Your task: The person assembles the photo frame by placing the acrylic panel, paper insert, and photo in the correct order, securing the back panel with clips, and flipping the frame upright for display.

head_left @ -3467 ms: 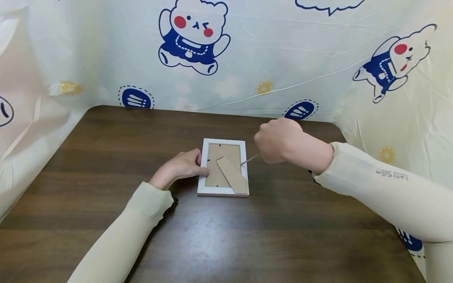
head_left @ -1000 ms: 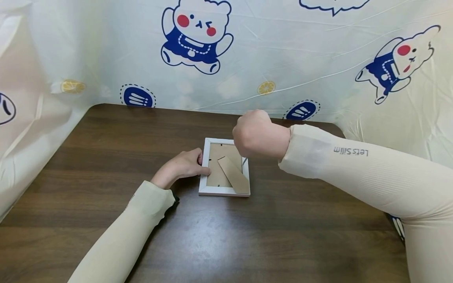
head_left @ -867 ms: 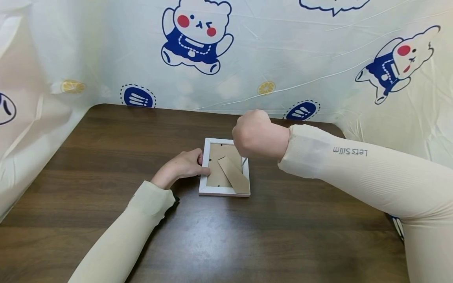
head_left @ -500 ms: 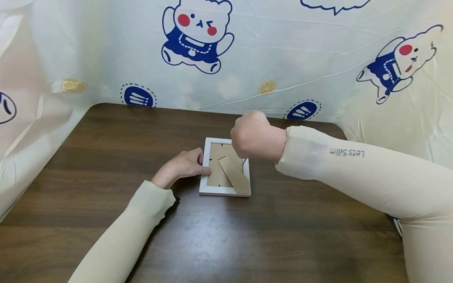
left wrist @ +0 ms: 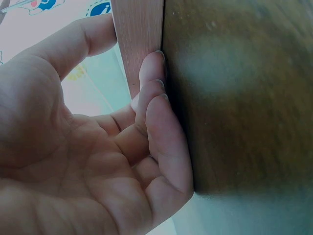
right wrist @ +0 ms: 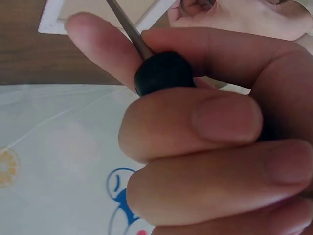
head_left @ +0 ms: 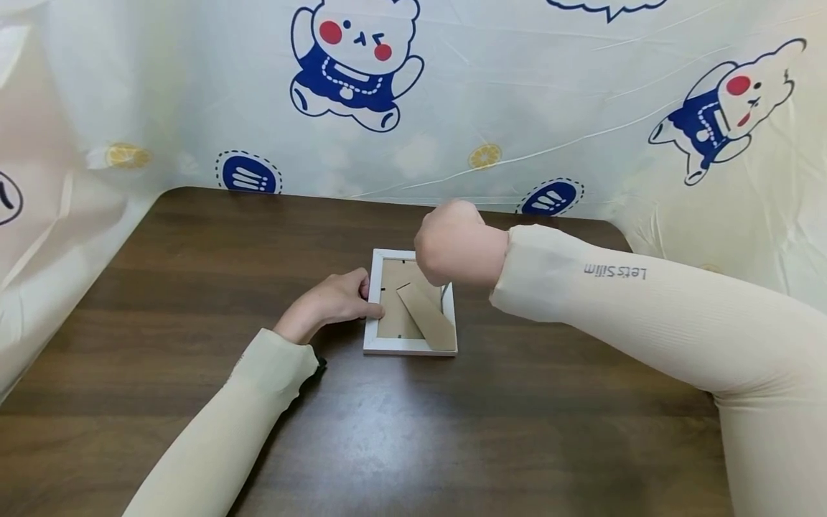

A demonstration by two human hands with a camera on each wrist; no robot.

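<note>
A white picture frame (head_left: pixel 408 346) lies face down on the table, its brown backing board (head_left: pixel 390 324) and slanted easel flap (head_left: pixel 426 319) facing up. My left hand (head_left: pixel 332 298) pinches the frame's left side, thumb on top of the rail; in the left wrist view the fingers (left wrist: pixel 168 142) curl against the frame's wooden edge (left wrist: pixel 139 39). My right hand (head_left: pixel 455 244) grips a screwdriver by its black handle (right wrist: pixel 164 74), index finger and thumb near the metal shaft (right wrist: pixel 128 24). In the head view the shaft meets the frame's right inner edge; the right hand covers the frame's upper right corner.
Small dark tabs (head_left: pixel 403 261) stick out along the backing board's edges. The dark wooden table (head_left: pixel 362 431) runs back to a pale curtain (head_left: pixel 452 129) printed with cartoon bears, which also hangs along both sides.
Since the earliest frame, my right hand has moved left with the screwdriver, over the frame's upper right, and the shaft stands steeper. Lately it drifts slightly further left. The left hand keeps its hold.
</note>
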